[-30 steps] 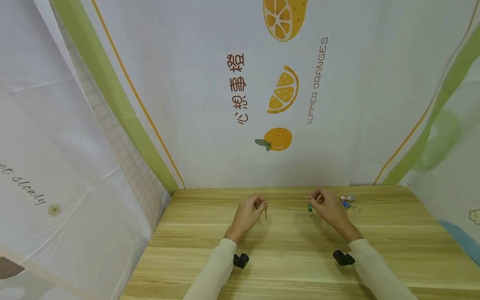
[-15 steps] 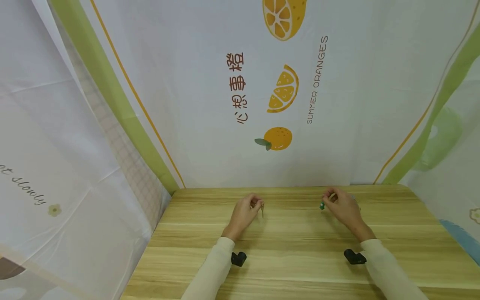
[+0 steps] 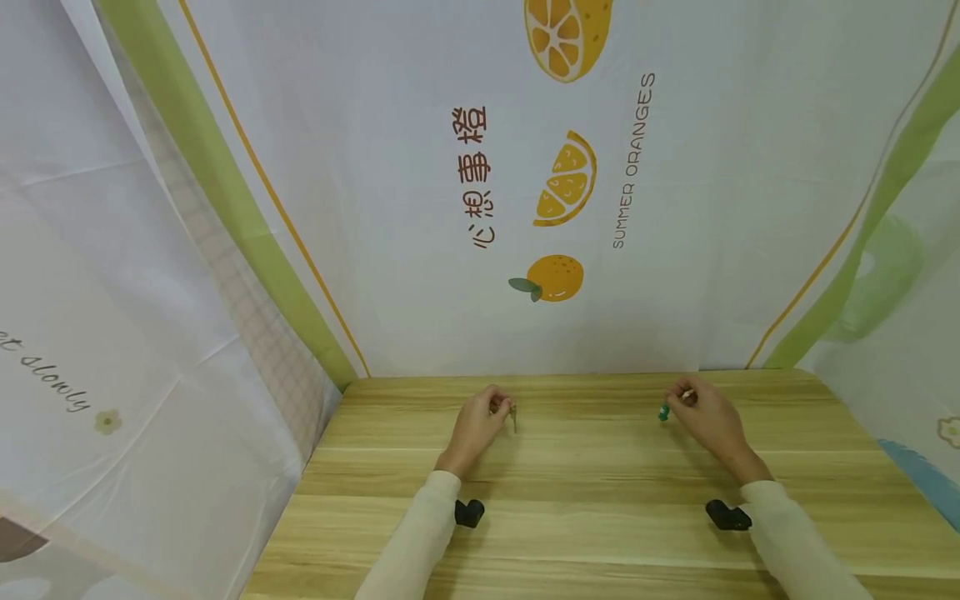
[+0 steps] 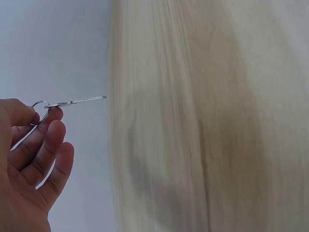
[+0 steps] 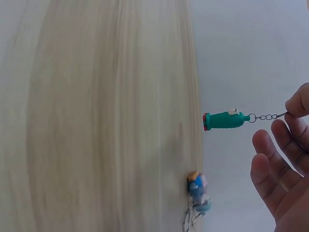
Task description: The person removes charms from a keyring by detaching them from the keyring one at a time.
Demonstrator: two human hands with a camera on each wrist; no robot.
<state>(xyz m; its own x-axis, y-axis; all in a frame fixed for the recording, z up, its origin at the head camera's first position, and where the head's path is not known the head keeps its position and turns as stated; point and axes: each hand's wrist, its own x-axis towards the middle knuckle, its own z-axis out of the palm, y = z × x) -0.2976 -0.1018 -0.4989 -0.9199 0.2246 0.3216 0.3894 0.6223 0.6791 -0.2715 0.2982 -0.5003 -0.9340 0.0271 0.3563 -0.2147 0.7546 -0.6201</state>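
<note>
In the head view my left hand (image 3: 474, 427) is above the far left part of the table, pinching a key ring (image 4: 40, 101) between thumb and finger. From that ring a single thin metal key (image 4: 79, 101) sticks out. Farther right, my right hand (image 3: 707, 421) pinches the metal end of a chain (image 5: 264, 117). A green figure keychain (image 5: 224, 120) with a red end dangles from it, clear of the wood. In the right wrist view, several small figure keychains (image 5: 196, 188) with metal rings lie by the table's far edge; the right hand hides them in the head view.
A wood-grain table (image 3: 585, 492) spans the space below both hands. Behind its far edge hangs a white cloth (image 3: 420, 317) printed with oranges. Another cloth (image 3: 150, 292) drapes down the left side. Black wrist mounts (image 3: 470, 514) sit by both cuffs.
Both hands have moved apart, the left one leftward with the key, the right one rightward with the green keychain. The loose keychains have gone out of sight behind the right hand in the head view.
</note>
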